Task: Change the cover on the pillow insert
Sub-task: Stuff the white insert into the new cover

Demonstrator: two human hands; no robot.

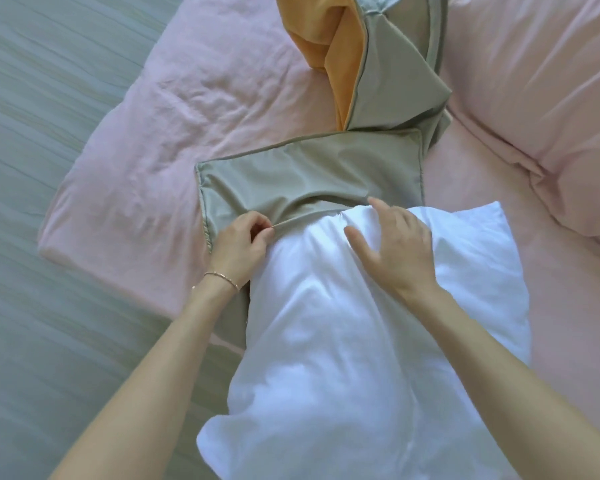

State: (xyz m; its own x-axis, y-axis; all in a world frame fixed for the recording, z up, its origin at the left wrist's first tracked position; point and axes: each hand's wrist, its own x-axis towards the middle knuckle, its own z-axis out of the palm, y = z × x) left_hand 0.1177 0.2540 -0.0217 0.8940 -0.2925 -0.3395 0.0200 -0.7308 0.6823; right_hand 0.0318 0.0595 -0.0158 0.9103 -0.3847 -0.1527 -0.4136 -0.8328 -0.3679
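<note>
A white pillow insert (pixel 343 341) lies lengthwise in front of me on the pink bed. Its far end sits at the mouth of a grey-green cover (pixel 291 174) spread flat beyond it. My left hand (pixel 239 242) pinches the near edge of the cover's opening at the insert's left side. My right hand (pixel 392 244) rests with spread, nearly straight fingers on the insert's far end, its fingertips at the cover's edge. A second cover (pixel 374 64), grey-green outside and orange inside, lies crumpled farther back.
A pink duvet (pixel 174 109) covers the bed under everything. A pink pillow (pixel 551 81) lies at the right. A grey-green floor (pixel 32 237) runs along the left side of the bed.
</note>
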